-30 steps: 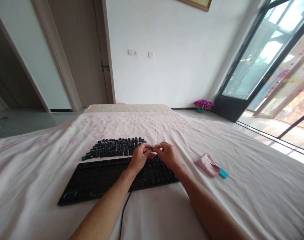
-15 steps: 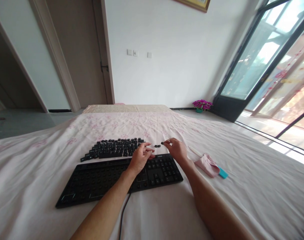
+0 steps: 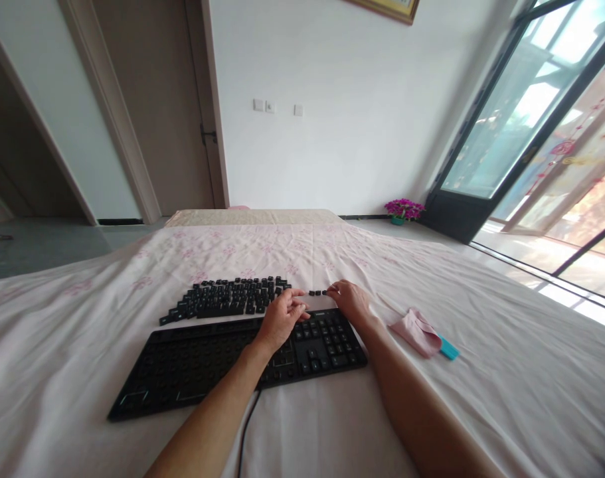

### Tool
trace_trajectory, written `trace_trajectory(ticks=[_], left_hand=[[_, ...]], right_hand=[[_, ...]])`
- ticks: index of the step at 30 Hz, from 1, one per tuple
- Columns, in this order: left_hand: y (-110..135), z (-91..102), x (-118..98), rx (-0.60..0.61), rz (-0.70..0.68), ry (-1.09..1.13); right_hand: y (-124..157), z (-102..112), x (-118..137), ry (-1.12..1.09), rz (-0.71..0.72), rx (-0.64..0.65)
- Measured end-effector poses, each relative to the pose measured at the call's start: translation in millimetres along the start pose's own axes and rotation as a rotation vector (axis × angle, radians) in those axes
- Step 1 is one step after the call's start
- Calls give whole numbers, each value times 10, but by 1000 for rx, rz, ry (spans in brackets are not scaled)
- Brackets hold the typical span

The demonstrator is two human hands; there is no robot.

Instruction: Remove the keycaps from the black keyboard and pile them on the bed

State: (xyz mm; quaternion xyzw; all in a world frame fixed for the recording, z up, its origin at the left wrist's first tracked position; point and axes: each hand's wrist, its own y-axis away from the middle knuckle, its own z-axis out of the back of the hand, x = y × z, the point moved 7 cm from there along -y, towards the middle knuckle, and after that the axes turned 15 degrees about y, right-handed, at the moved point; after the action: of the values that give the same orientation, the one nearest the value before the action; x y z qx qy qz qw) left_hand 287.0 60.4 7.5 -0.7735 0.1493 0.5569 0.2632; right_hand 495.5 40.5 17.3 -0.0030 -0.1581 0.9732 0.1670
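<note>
A black keyboard (image 3: 192,362) lies on the pink-flowered sheet, most of its keys pulled off and only the right-hand block still capped. Several loose black keycaps (image 3: 227,297) sit in rows just behind it. My left hand (image 3: 282,317) rests on the keyboard's upper edge with its fingers loosely stretched toward the right and nothing in them. My right hand (image 3: 350,300) is lowered to the sheet behind the number block, fingers pinched together. Its fingertips touch two or three separate keycaps (image 3: 318,293). What it pinches is hidden in this view.
The keyboard's black cable (image 3: 246,425) runs toward me between my forearms. A folded pink cloth (image 3: 416,330) with a teal object (image 3: 449,348) beside it lies to the right. A door, a flower pot (image 3: 404,210) and glass doors stand beyond the sheet.
My hands were together above the keyboard around a small keycap and a thin wire tool. They parted: the right hand moved right and down to the sheet, the left sank onto the keyboard.
</note>
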Motion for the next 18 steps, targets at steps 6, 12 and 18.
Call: trace_trajectory(ticks=[6,12,18], left_hand=[[-2,-3,13,8,0,-13],[33,17,-74,-27,-19,60],[123,71,-321,-174,-129,54]], right_hand=[[2,-37,-12,6,-1,16],[55,165,37,-9,-36,-79],[164,630,325,-128,122,-184]])
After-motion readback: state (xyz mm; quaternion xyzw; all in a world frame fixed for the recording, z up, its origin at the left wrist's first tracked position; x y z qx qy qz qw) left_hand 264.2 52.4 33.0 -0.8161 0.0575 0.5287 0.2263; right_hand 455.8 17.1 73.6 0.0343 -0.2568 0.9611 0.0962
